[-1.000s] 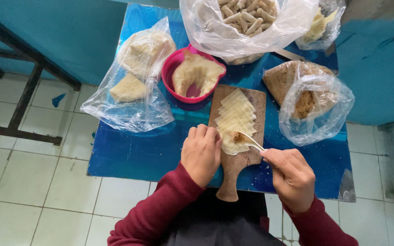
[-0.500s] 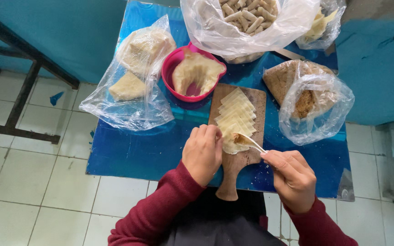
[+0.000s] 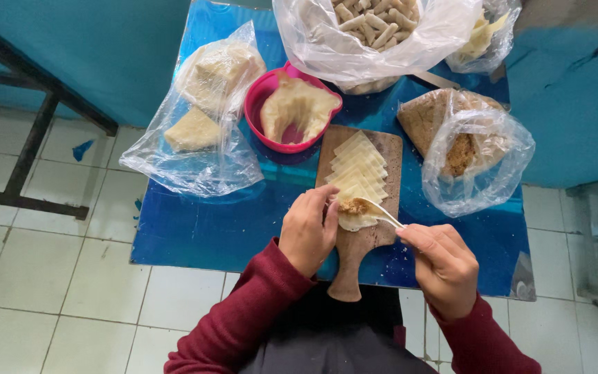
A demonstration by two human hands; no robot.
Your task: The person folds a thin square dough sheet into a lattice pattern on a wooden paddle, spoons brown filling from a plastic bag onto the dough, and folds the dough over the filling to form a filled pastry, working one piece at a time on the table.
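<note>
R hand [image 3: 443,266] w/ spoon [image 3: 380,211], filling on wrapper [image 3: 356,218]

One camera sitting on the person's head, looking straight down from close above, taking in the shiny blue square table [image 3: 202,235], both hands, red sleeves, white floor tiles [image 3: 50,277] around.

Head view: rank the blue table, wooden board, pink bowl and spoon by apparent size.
1. blue table
2. wooden board
3. pink bowl, smaller than the board
4. spoon, in the right hand
</note>
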